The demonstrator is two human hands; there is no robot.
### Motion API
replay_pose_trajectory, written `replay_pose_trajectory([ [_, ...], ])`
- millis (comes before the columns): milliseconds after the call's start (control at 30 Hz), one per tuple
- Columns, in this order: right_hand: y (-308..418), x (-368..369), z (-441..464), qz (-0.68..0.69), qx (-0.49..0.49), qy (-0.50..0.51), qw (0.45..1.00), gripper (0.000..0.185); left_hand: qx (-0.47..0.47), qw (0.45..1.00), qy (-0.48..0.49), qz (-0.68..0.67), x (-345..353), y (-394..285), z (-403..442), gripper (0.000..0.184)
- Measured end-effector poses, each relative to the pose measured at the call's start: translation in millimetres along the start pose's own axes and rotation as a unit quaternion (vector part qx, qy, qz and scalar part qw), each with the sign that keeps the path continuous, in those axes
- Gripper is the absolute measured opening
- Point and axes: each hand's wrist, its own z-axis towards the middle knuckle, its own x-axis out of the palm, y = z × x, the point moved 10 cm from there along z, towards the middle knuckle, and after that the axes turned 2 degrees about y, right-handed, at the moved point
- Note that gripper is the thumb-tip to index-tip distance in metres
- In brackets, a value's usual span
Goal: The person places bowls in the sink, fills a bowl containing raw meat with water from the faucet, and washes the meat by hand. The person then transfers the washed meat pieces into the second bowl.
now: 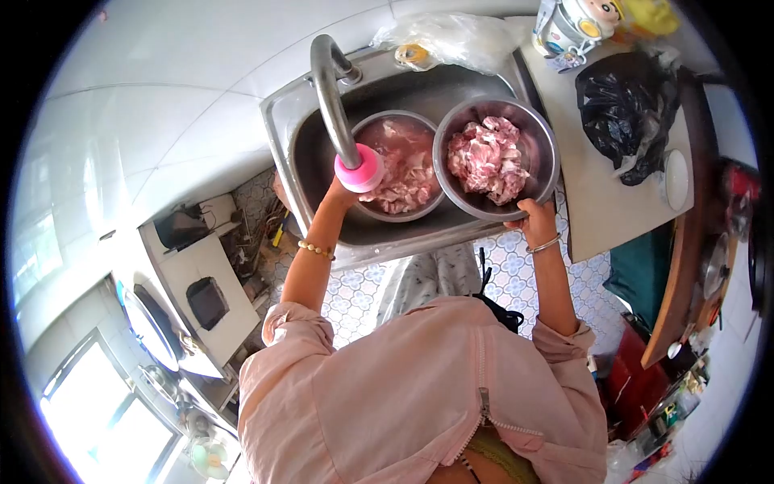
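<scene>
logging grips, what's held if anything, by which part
The right hand holds the right metal bowl by its near rim; whether the left hand, partly hidden behind the pink nozzle, holds anything cannot be told.

I see two round metal bowls. Right bowl: over the sink's right edge, mouth up, with a heap of raw meat chunks, pink with white fat. Left bowl: down in the basin, cloudy reddish water, pale raw meat pieces gathered toward near side. Bowls overlap from here; contact unclear.
</scene>
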Motion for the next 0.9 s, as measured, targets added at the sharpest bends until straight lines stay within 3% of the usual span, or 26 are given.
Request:
replay_pose_trajectory([
  [133,3.1,-2.0,2.7,-0.063,-0.012,-0.026,0.998,0.044,0.031,0.999,-0.01,-0.019,-3.3,-1.5,4.3,0.018],
  [167,4.7,0.1,4.6,-0.061,-0.015,-0.028,0.998,0.044,-0.011,0.991,-0.011,-0.13,9.6,-4.7,-5.5,0.018],
  [200,8.6,4.7,5.7,-0.072,-0.029,-0.02,0.997,0.045,-0.012,0.992,-0.006,-0.128,26.4,-17.2,-7.3,0.018],
  [267,14.4,8.9,6.8,-0.094,-0.053,-0.008,0.994,0.049,-0.006,0.961,-0.091,-0.262,38.2,-25.0,-10.3,0.019],
  [333,8.9,5.4,12.0,-0.122,-0.044,-0.018,0.991,0.048,0.009,0.971,-0.12,-0.207,73.2,-47.4,-12.5,0.02],
  [467,9.9,14.7,10.0,-0.123,-0.028,-0.009,0.992,0.051,0.053,0.951,0.122,-0.281,193.0,-79.9,5.6,0.023],
  [533,7.6,15.9,10.2,-0.129,-0.016,-0.013,0.991,0.051,0.029,0.979,0.018,-0.202,205.3,-59.9,17.5,0.026],
  [567,3.3,18.4,11.2,-0.114,-0.008,0.006,0.993,0.05,0.088,0.995,0.044,0.024,221.0,-71.9,15.7,0.036],
  [600,-2.2,20.7,11.9,-0.1,0.001,0.024,0.995,0.049,0.077,0.984,0.064,0.147,231.6,-69.3,13.1,0.044],
  [633,-6.8,17.9,13.5,-0.1,0.003,0.023,0.995,0.049,0.193,0.927,0.047,0.319,238.1,-90.6,3.7,0.044],
  [667,-13.9,14.7,14.3,-0.056,0.009,0.013,0.998,0.047,0.3,0.825,0.029,0.477,247.3,-107.9,-12.1,0.043],
  [700,-18.5,11.6,14.0,-0.01,0.015,0.003,1.0,0.044,0.299,0.826,0.028,0.477,241.2,-112.6,-18.7,0.043],
  [767,-15.7,9.3,7.4,-0.007,0.023,0.017,1.0,0.042,0.158,0.885,-0.031,0.437,196.1,-111.0,-18.2,0.036],
  [800,-15.5,7.1,3.9,-0.004,0.031,0.03,0.999,0.039,0.176,0.89,-0.062,0.416,165.0,-108.2,-12.8,0.037],
  [833,-21.8,-1.7,3.9,0.004,0.04,0.027,0.999,0.037,0.134,0.92,-0.081,0.358,124.6,-86.4,-0.1,0.042],
  [867,-19.7,-6.2,1.7,0.002,0.04,0.027,0.999,0.037,0.125,0.97,-0.051,0.202,87.1,-64.9,9.4,0.047],
  [900,-15.8,-9.3,-2.7,-0.008,0.035,0.027,0.999,0.036,0.119,0.985,-0.035,0.12,64.8,-47.0,23.4,0.05],
])
